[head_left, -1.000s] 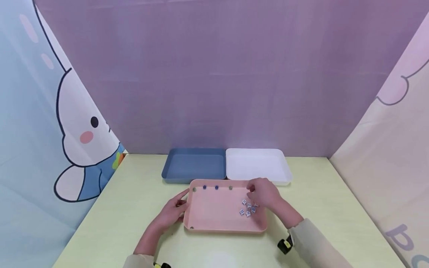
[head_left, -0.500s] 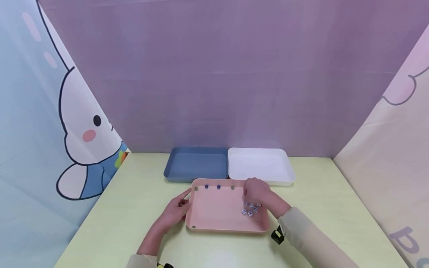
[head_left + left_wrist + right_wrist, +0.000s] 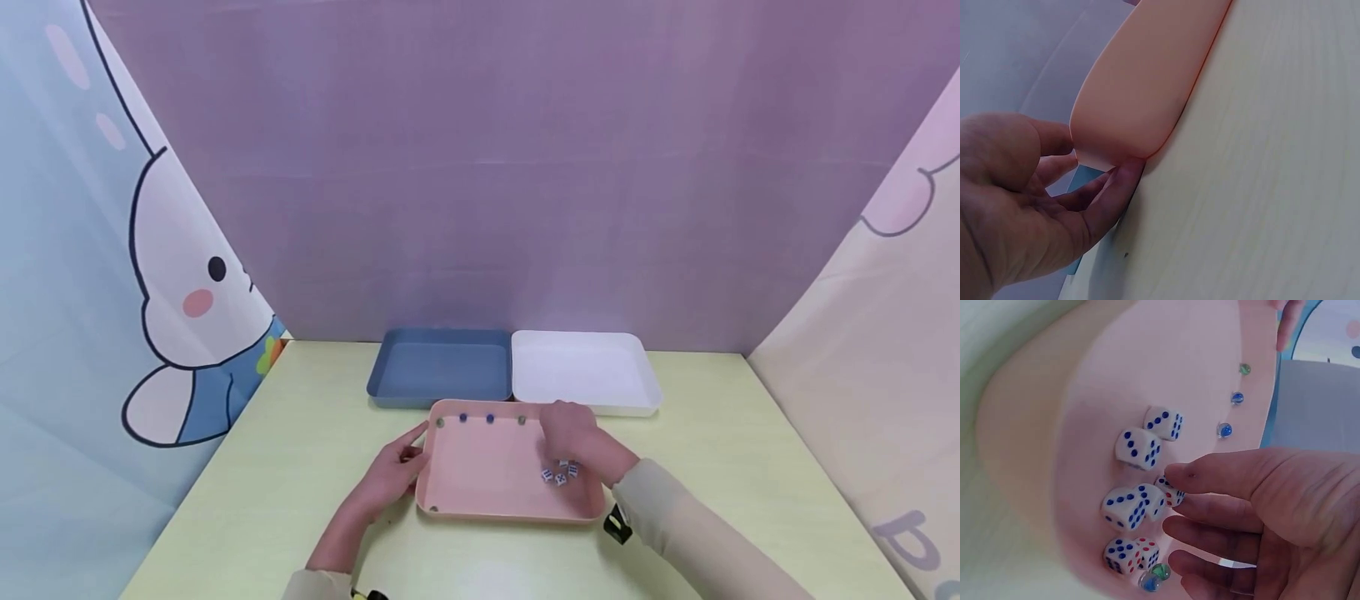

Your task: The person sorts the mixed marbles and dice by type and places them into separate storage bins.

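Note:
A pink tray (image 3: 487,479) lies on the table, and my left hand (image 3: 390,475) grips its left edge, thumb and fingertips on the wall. Over the tray's right part, my right hand (image 3: 573,433) reaches down among white dice (image 3: 560,479). In the right wrist view its thumb and forefinger pinch one die (image 3: 1169,490), partly covered by them. Several other dice (image 3: 1138,449) with blue or red pips lie close by. Glass marbles sit along the tray's far side, among them a blue marble (image 3: 490,418) and a green marble (image 3: 522,420); another green marble (image 3: 433,508) is in the near left corner.
Behind the pink tray a blue tray (image 3: 442,367) and a white tray (image 3: 581,367) stand side by side, holding nothing visible. A purple cloth (image 3: 480,167) rises at the table's back edge, with printed cloths at both sides.
My right hand has moved slightly left and down onto the dice, its fingers closing on one. The left hand keeps its hold on the pink tray.

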`<state>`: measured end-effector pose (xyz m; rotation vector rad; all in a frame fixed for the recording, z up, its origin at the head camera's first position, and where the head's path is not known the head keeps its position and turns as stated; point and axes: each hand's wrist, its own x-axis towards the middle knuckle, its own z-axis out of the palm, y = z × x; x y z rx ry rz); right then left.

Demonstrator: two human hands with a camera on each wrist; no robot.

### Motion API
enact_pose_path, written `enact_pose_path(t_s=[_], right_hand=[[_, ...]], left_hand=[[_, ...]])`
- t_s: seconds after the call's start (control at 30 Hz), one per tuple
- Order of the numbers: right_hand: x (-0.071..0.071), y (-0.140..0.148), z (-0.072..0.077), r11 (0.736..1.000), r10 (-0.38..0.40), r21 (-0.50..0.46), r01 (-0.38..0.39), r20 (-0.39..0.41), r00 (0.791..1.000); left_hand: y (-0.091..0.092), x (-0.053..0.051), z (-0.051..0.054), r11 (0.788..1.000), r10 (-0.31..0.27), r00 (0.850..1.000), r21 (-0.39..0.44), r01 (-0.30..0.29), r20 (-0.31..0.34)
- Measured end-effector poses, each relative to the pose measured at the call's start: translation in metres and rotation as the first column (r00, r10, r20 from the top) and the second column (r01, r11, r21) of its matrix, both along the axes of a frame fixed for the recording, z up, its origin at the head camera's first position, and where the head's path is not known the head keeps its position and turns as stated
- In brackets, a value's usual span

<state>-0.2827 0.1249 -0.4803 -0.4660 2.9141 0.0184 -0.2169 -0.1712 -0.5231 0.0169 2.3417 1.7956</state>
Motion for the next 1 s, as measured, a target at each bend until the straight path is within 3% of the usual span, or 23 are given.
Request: enact_pose_path(t_s=[0.1, 0.2, 0.33, 0.43, 0.6, 0.9, 1.0], right_hand=[[0.002, 0.002, 0.004, 0.999, 0.013, -0.033, -0.013, -0.008, 1.000], [0.005, 0.005, 0.011, 0.989, 0.019, -0.144, -0.020, -0.005, 1.000], [0.008, 0.010, 0.021, 0.947, 0.030, -0.320, -0.034, -0.018, 0.999], [0.006, 0.015, 0.021, 0.911, 0.057, -0.404, -0.089, -0.090, 0.994], [-0.001, 0.021, 0.020, 0.831, 0.072, -0.529, -0.172, -0.205, 0.976], [-0.023, 0.037, 0.005, 0.648, -0.008, -0.741, -0.174, -0.236, 0.972], [-0.033, 0.040, -0.003, 0.604, -0.038, -0.776, -0.182, -0.256, 0.966]], left_hand=[[0.001, 0.001, 0.001, 1.000, -0.008, 1.000, -0.002, 0.008, -0.003], [0.001, 0.001, 0.002, 1.000, -0.013, 1.000, -0.002, 0.013, -0.007], [0.000, -0.001, 0.002, 1.000, -0.015, 1.000, -0.004, 0.015, -0.009], [0.000, -0.001, 0.001, 1.000, -0.012, 1.000, -0.004, 0.012, -0.014], [0.000, 0.002, 0.004, 1.000, 0.001, 1.000, -0.007, -0.001, -0.020], [-0.004, -0.002, -0.003, 1.000, -0.017, 1.000, -0.010, 0.017, -0.009], [-0.004, 0.000, -0.004, 1.000, -0.024, 1.000, -0.005, 0.024, -0.015]])
